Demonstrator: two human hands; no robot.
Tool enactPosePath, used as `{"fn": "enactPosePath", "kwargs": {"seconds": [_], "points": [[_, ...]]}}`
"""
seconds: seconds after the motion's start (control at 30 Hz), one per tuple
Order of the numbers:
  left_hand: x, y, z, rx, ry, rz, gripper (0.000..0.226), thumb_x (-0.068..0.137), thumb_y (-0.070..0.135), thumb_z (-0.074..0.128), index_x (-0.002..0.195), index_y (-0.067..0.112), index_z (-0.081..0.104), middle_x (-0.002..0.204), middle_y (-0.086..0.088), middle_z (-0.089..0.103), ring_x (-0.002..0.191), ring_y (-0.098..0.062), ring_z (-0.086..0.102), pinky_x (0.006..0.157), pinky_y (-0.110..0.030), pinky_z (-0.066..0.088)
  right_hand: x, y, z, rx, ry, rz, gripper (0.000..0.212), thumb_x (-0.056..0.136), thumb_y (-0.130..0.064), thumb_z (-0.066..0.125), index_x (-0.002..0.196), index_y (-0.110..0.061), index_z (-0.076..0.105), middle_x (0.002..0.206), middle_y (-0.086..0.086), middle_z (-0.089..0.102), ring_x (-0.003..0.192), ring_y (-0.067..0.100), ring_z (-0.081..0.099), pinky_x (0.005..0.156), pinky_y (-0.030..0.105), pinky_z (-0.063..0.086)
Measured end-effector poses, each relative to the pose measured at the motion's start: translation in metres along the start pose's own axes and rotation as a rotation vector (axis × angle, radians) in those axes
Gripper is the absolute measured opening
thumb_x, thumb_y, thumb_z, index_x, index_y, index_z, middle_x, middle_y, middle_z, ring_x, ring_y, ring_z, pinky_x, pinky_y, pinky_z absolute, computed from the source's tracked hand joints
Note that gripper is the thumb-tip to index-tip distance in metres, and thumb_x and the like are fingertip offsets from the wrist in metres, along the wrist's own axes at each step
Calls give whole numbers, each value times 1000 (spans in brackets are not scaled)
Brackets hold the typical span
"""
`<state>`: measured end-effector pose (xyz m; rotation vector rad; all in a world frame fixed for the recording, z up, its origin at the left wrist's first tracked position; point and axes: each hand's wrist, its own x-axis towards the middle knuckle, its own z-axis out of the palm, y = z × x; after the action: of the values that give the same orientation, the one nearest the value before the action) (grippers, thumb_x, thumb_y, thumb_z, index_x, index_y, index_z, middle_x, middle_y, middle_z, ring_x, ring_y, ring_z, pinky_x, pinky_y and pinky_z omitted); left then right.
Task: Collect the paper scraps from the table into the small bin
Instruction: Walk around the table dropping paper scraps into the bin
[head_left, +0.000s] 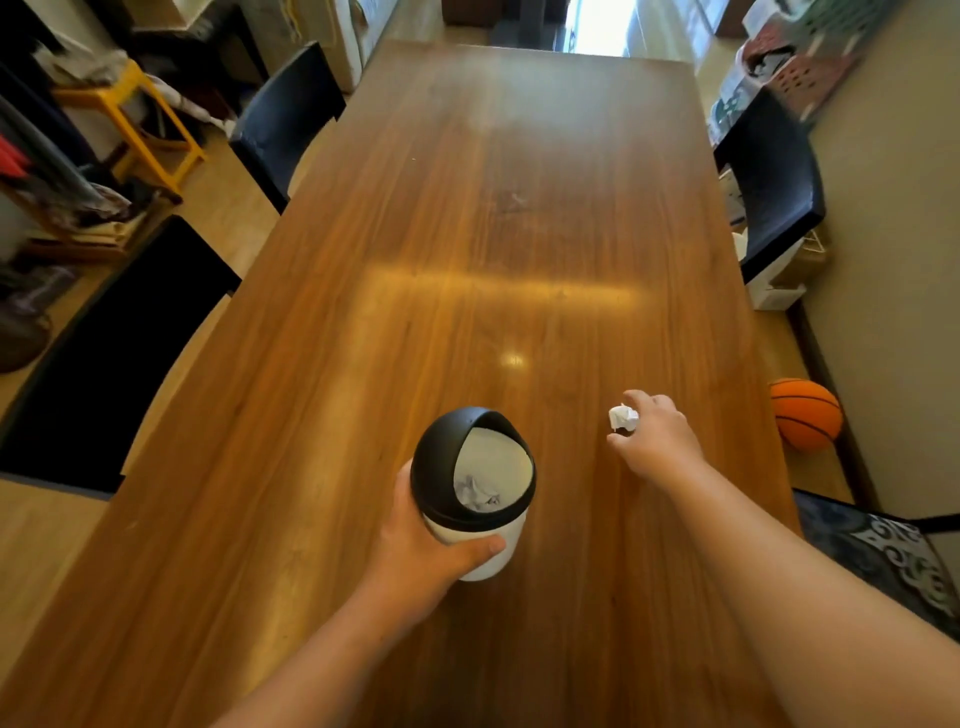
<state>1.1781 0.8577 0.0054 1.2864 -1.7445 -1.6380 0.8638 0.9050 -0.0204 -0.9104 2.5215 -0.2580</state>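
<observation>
A small white bin (480, 540) with a black domed lid stands near the front middle of the wooden table (467, 208). Its opening faces up and crumpled paper (475, 493) lies inside. My left hand (426, 551) wraps around the bin's body from the left, thumb across its front. To the right of the bin, my right hand (657, 436) pinches a white crumpled paper scrap (622, 417) between thumb and fingers, just above or on the tabletop; I cannot tell which.
Black chairs stand along the left side (288, 124) and the right side (769, 176) of the table. An orange basketball (805, 413) lies on the floor at the right. A yellow stool (140, 119) and clutter fill the far left.
</observation>
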Motion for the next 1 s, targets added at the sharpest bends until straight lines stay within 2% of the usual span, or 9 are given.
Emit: {"fn": "enactPosePath", "kwargs": {"seconds": [0.07, 0.17, 0.37, 0.5, 0.6, 0.73, 0.83, 0.9, 1.0], "points": [[-1, 0, -2, -11, 12, -6, 107, 47, 50, 98, 134, 59, 36, 124, 39, 56, 114, 13, 56, 84, -19, 53, 11, -6, 7, -75, -5, -8, 70, 88, -35, 66, 149, -28, 32, 148, 4, 39, 128, 27, 45, 87, 38, 53], [-1, -1, -3, -28, 37, -27, 109, 45, 49, 99, 135, 57, 38, 124, 37, 57, 115, 11, 57, 94, -31, 53, 16, -13, 17, -149, -41, 14, 64, 90, -33, 63, 147, -28, 35, 147, 5, 40, 127, 27, 46, 87, 39, 56], [0, -2, -3, -37, 29, -34, 110, 45, 54, 99, 137, 56, 38, 125, 35, 58, 114, 11, 58, 91, -27, 53, -3, -5, 36, -147, 55, -51, 28, 97, -28, 51, 124, -23, 57, 112, 2, 58, 93, 20, 58, 70, 33, 56], [-3, -4, 0, -27, 17, -36, 113, 46, 48, 99, 142, 46, 39, 125, 33, 59, 113, 10, 58, 90, -27, 54, -33, 12, 49, -134, 70, -114, 22, 95, -30, 55, 114, -21, 61, 97, -3, 59, 78, 14, 59, 66, 31, 58], [-12, -4, 0, -9, -6, -28, 110, 47, 48, 98, 140, 47, 40, 124, 36, 57, 113, 12, 57, 84, -19, 53, -71, 29, 59, -113, 62, -129, 27, 91, -34, 61, 117, -26, 62, 97, -8, 60, 77, 9, 59, 62, 24, 56], [-30, -7, -1, 9, -34, -44, 105, 49, 47, 96, 136, 54, 38, 122, 37, 57, 112, 15, 56, 74, -10, 53, -138, 46, 70, 23, -59, -120, 34, 87, -39, 66, 121, -31, 62, 99, -16, 60, 85, 4, 60, 70, 23, 57], [-47, -11, -3, 7, -49, -64, 104, 48, 48, 95, 133, 56, 36, 118, 39, 57, 110, 16, 55, 75, -11, 52, -181, 43, 58, 221, -135, -119, 35, 85, -34, 71, 119, -28, 65, 96, -19, 61, 86, 1, 60, 78, 24, 56], [-57, -13, -4, 10, -57, -77, 104, 47, 48, 94, 131, 59, 35, 116, 40, 57, 108, 18, 55, 80, -15, 50, -199, 32, 32, 358, -68, -134, 34, 82, -27, 76, 115, -26, 68, 96, -17, 65, 86, 1, 62, 81, 27, 57], [-72, -17, -6, 18, -80, -75, 103, 47, 48, 94, 130, 61, 35, 115, 42, 56, 107, 20, 54, 79, -14, 50, -218, 9, -26, 599, 127, -210, 36, 80, -19, 75, 106, -41, 64, 94, -13, 67, 83, 5, 66, 72, 27, 60]]}}
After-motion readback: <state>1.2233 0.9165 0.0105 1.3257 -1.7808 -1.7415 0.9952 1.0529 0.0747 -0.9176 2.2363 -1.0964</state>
